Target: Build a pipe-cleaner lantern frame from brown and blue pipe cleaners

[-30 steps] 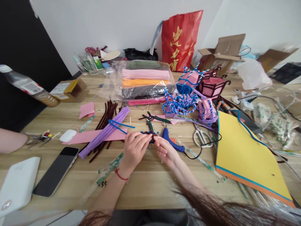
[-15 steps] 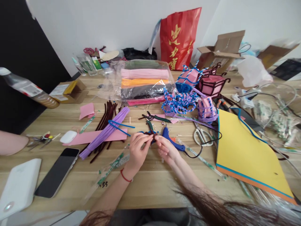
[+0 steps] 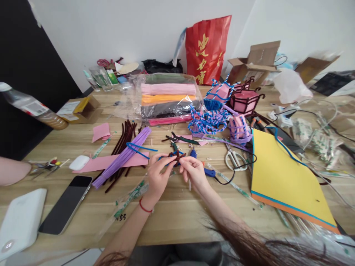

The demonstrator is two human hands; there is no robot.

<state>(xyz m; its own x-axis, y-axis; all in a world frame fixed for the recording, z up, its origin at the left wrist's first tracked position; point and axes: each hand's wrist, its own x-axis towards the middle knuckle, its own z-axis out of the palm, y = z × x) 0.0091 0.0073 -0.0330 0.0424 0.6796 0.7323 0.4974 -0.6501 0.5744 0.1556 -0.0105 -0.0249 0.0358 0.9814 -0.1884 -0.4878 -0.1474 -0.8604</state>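
Note:
Between my hands is a small piece of bent brown pipe cleaner (image 3: 178, 158), partly covered by fingers. My left hand (image 3: 160, 173) pinches its left side, and a red cord bracelet circles that wrist. My right hand (image 3: 193, 171) pinches its right side with thumb and forefinger. Just behind the fingertips lie blue pipe cleaners and green-handled pliers (image 3: 180, 139). A blue glue gun (image 3: 209, 172) rests beside my right hand, partly hidden by it. To the left, a bundle of purple pipe cleaners (image 3: 124, 157) lies across brown pipe cleaners (image 3: 126, 136) and a pink paper strip (image 3: 111, 162).
White-handled scissors (image 3: 235, 161) and yellow sheets (image 3: 285, 177) lie at right. Finished-looking pink lanterns (image 3: 244, 102) and braided blue cord (image 3: 209, 120) stand behind. A phone (image 3: 66, 205), a white power bank (image 3: 23, 218) and a bottle (image 3: 33, 107) are at left. Another person's arm (image 3: 13, 171) enters there.
My right hand has turned and its fingers have shifted on the brown pipe cleaner, which now shows more between the fingertips. The whole view has moved slightly.

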